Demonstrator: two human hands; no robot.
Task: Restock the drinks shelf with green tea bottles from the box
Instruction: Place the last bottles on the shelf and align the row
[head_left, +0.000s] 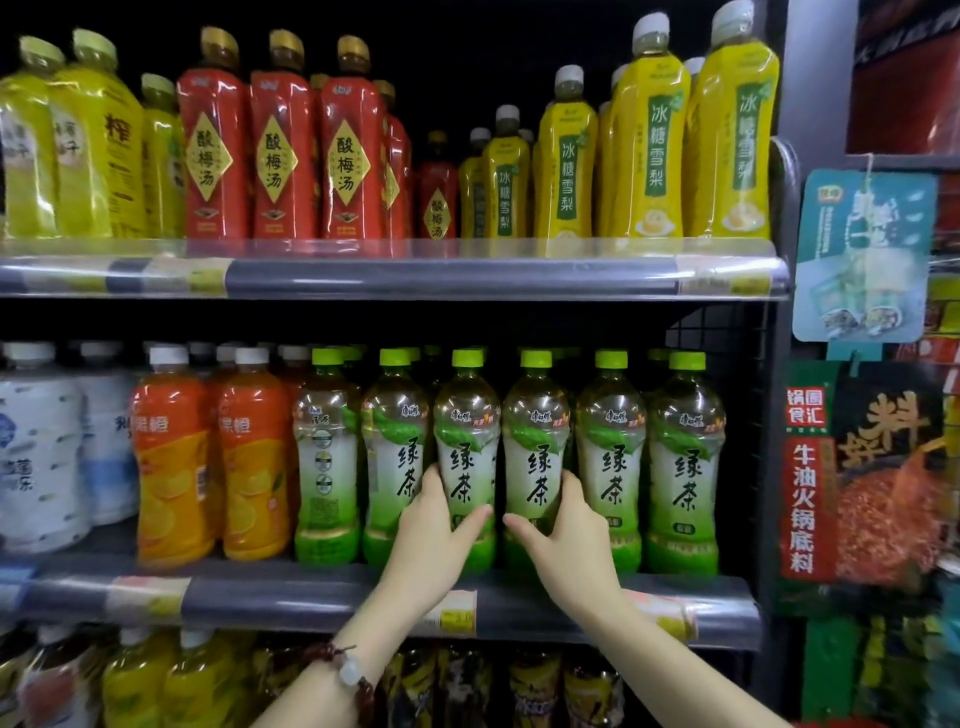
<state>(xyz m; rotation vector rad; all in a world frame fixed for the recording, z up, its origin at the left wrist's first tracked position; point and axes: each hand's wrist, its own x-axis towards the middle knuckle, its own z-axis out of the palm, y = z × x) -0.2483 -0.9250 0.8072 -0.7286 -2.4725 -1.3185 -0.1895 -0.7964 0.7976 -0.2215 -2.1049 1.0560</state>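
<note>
Hands meet at the front of the middle shelf (332, 592), each wrapped round one green tea bottle. The left hand (434, 540) grips the third green tea bottle (466, 452) in the front row, its thumb lying across the lower label and its fingers (430, 480) curled round the bottle's left side. The right hand (563, 543) grips the fourth green tea bottle (535, 447), thumb pointing inward across the label, fingers (574, 486) curled round the right side. The two thumbs lie near each other, a narrow gap between them, and both held bottles stand upright on the shelf, just beside one another. Left of the left-hand fingers stand two more green tea bottles (358, 457), then orange drink bottles (208, 467) and white-capped pale bottles (47, 447). Right of the right-hand fingers stand two further green-capped bottles (649, 452), the last close to the wire end panel (727, 338). A beaded bracelet (350, 675) circles the left wrist. Above the fingers, the upper shelf (467, 278) carries yellow and red bottles (285, 140). Below them, a lower row of bottles is blurred.
</note>
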